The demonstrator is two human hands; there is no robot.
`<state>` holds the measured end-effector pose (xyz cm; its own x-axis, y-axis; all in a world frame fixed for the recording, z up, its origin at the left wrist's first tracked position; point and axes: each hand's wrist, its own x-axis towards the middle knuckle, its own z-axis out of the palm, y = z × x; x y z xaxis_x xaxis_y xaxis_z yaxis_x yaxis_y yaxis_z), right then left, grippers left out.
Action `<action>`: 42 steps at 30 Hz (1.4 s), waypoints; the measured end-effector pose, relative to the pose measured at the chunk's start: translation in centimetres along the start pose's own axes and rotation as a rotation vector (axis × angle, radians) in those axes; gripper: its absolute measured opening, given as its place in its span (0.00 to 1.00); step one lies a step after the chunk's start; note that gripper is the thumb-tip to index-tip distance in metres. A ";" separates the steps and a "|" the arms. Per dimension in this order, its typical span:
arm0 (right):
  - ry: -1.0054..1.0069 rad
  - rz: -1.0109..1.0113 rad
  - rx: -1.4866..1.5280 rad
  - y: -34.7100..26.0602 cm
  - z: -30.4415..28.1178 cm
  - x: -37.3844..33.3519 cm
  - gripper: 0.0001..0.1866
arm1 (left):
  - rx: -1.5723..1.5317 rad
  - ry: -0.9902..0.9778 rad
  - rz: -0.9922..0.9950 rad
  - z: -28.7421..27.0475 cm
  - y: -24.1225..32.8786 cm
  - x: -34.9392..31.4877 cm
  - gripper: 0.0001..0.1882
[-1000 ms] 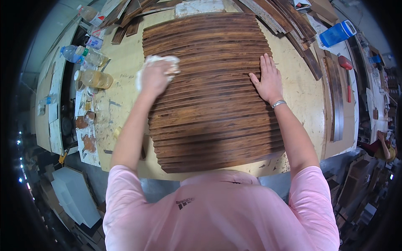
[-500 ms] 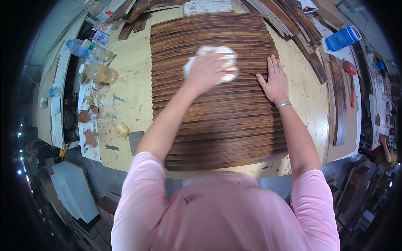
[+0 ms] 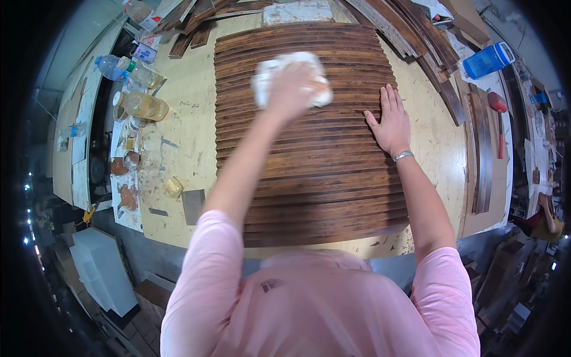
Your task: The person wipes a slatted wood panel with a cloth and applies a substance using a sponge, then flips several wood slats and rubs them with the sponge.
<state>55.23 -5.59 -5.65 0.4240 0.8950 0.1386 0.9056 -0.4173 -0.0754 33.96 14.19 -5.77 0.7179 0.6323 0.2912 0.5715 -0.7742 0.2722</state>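
Panel (image 3: 315,160) of brown, ribbed wood lying flat on the bench (image 3: 190,125), mid-view; one piece or many strips side by side, impossible to tell. White cloth (image 3: 266,77) on top, between 11 and 12 o'clock from the panel's middle, under the left hand (image 3: 289,89). Left grip blurred: on the cloth for certain, but cannot tell whether clasped around it or merely pressed down. Cloth probably spread so as to sit between palm and ribs and to cover several ribs at once. Right hand (image 3: 391,122) at the panel's edge, between 2 and 3 o'clock: open, fingers together, thumb apart, nothing grasped; presumably set there to brace against sliding while well apart from the cloth. Bottles (image 3: 144,74) grouped at about 10 o'clock and loose dark strips (image 3: 410,27) between 1 and 2, likely to leave working room around the panel.

Long axis roughly from 6 to 12 o'clock, far end leaning slightly toward 11; ribs crosswise, about 9 to 3. Near end pointing at the pink shirt (image 3: 321,303), close to the bench's front edge.
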 end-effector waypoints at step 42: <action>0.084 -0.069 0.084 0.9 1.2 0.4 0.40 | 0.282 0.152 -1.049 -14.5 -15.4 -31.7 0.24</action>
<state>56.18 -5.46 -6.83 0.3628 0.9035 0.2281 0.9303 -0.3370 -0.1448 -3.34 6.47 -5.90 -0.2236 0.9626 0.1529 0.9541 0.1841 0.2363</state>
